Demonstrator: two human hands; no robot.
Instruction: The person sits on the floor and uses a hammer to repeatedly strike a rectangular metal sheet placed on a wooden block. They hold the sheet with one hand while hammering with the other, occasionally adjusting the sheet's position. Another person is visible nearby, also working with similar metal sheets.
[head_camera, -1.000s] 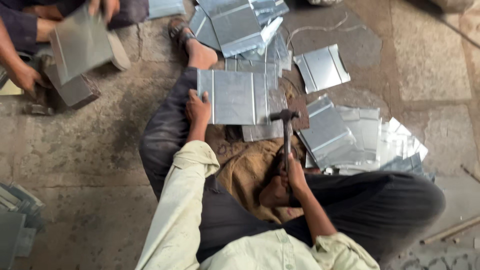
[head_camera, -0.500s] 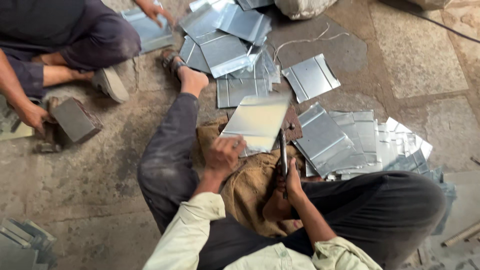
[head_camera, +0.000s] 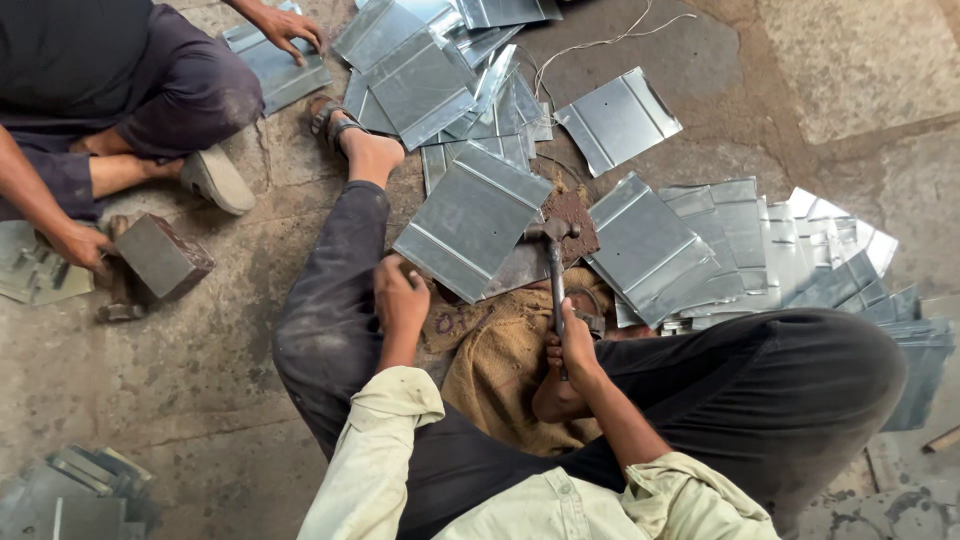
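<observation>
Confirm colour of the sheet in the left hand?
Shiny silver-grey metal sheet, ribbed with a raised crease; the head view shows it.

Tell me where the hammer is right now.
In the head view, centre: the hammer is gripped by the right hand, its head at the edge of the metal sheet near the left hand.

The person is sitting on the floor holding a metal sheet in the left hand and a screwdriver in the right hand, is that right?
Not quite. In the head view the right hand holds a hammer, not a screwdriver. The left hand does hold the metal sheet, and the person sits on the floor.
</observation>
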